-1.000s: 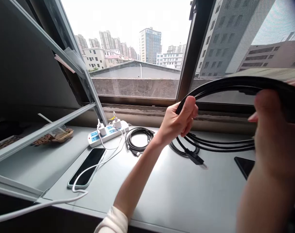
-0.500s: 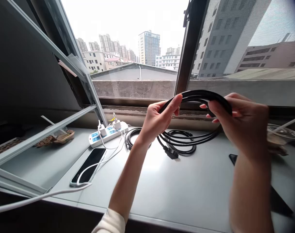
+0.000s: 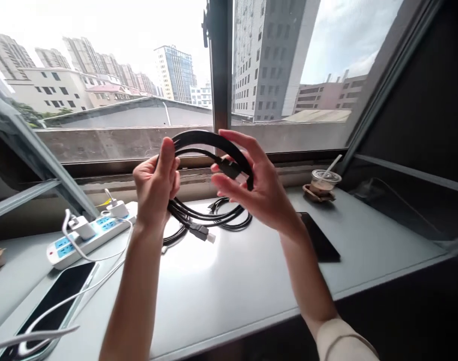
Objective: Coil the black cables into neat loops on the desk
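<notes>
A coiled black cable (image 3: pixel 198 136) hangs in the air above the desk, between my two hands. My left hand (image 3: pixel 155 180) is closed round the left side of the loops, thumb up. My right hand (image 3: pixel 251 183) is at the right side, with the loops running between its thumb and fingers in a loose hold and the index finger stretched out. One black plug (image 3: pixel 232 169) with a pale cap lies between those fingers. The other plug (image 3: pixel 200 231), also with a whitish tip, dangles below the coil. Another coiled black cable (image 3: pixel 238 225) lies on the desk behind, partly hidden.
On the left stand a white power strip (image 3: pixel 95 240) with white chargers and a phone (image 3: pixel 59 296) crossed by white cords. A flat black object (image 3: pixel 321 240) lies at the right, with a lidded drink cup (image 3: pixel 324 181) behind it. The window (image 3: pixel 221 60) is ahead.
The view has swung right, bringing the cup and the flat black object further into sight. My right hand's grip has loosened, and a capped plug now shows between its fingers.
</notes>
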### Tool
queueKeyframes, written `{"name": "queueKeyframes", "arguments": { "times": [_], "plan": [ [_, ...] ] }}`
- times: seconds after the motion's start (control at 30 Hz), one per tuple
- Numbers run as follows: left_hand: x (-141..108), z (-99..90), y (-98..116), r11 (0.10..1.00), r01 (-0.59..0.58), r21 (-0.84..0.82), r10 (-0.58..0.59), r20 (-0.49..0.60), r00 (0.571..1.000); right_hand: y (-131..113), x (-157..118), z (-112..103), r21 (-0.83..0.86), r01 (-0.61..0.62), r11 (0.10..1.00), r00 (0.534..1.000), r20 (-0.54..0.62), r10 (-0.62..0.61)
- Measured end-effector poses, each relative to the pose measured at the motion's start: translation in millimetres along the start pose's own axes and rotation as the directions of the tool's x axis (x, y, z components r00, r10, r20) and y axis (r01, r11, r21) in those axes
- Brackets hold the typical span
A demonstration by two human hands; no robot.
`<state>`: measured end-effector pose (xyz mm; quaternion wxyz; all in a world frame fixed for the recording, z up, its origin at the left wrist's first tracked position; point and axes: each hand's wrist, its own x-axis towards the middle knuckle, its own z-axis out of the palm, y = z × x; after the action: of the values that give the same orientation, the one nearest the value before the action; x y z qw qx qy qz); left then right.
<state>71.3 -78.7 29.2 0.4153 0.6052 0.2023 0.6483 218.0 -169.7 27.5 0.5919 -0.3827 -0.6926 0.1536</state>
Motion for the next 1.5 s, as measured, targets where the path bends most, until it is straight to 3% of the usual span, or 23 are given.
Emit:
{"name": "queueKeyframes", "arguments": {
  "times": [0.1, 0.2, 0.37, 0.6, 0.73, 0.83, 0.9, 0.97, 1.03, 1.1, 1.17, 1.23, 1.37, 1.5],
  "plan": [
    [4, 1.0, 2, 0.983, 0.159, -0.091, -0.154, 0.054, 0.987, 4, 1, 1, -0.348, 0.065, 0.935, 0.995, -0.053, -0.089],
    [5, 3.4, 10, 0.944, 0.312, -0.109, -0.306, 0.064, 0.950, 13, 7, 2, -0.490, 0.074, 0.868, 0.991, -0.065, -0.121],
    [6, 9.1, 14, 0.884, 0.458, -0.094, -0.448, 0.103, 0.888, 26, 16, -3, -0.504, 0.051, 0.862, 0.986, -0.115, -0.125],
    [10, 22.7, -17, 0.818, 0.549, -0.174, -0.512, 0.214, 0.832, 57, 31, -21, -0.422, 0.059, 0.905, 0.984, -0.126, -0.123],
    [9, 31.8, -34, 0.833, 0.542, -0.115, -0.533, 0.101, 0.840, 88, 44, -27, -0.369, 0.065, 0.927, 0.963, -0.219, -0.154],
    [6, 35.5, -48, 0.849, 0.523, 0.078, -0.526, 0.029, 0.850, 102, 48, -32, -0.339, -0.029, 0.940, 0.942, -0.325, -0.089],
    [4, 35.5, -61, 0.825, 0.530, 0.197, -0.555, 0.099, 0.826, 108, 47, -38, -0.315, -0.160, 0.935, 0.938, -0.343, 0.045],
    [2, 34.0, -77, 0.790, 0.552, 0.265, -0.602, 0.169, 0.780, 116, 44, -49, -0.320, -0.341, 0.884, 0.925, -0.285, 0.253],
    [1, 31.4, -97, 0.760, 0.577, 0.299, -0.638, 0.179, 0.749, 129, 40, -61, -0.357, -0.508, 0.784, 0.860, -0.163, 0.483],
    [-2, 28.2, -119, 0.739, 0.580, 0.343, -0.655, 0.162, 0.738, 146, 36, -71, -0.362, -0.630, 0.687, 0.738, -0.001, 0.675],
    [-6, 24.9, -142, 0.728, 0.556, 0.401, -0.652, 0.154, 0.743, 167, 32, -76, -0.376, -0.690, 0.619, 0.642, 0.076, 0.763],
    [-11, 22.2, -162, 0.677, 0.486, 0.552, -0.652, 0.144, 0.744, 188, 28, -75, -0.406, -0.727, 0.554, 0.575, 0.081, 0.814],
    [-23, 21.2, -188, 0.558, 0.335, 0.760, -0.602, 0.093, 0.793, 222, 21, -62, -0.474, -0.756, 0.451, 0.482, 0.063, 0.874],
    [-31, 25.6, -190, 0.475, 0.244, 0.845, -0.601, 0.109, 0.792, 240, 16, -52, -0.560, -0.729, 0.393, 0.440, 0.056, 0.896]
  ]
}}
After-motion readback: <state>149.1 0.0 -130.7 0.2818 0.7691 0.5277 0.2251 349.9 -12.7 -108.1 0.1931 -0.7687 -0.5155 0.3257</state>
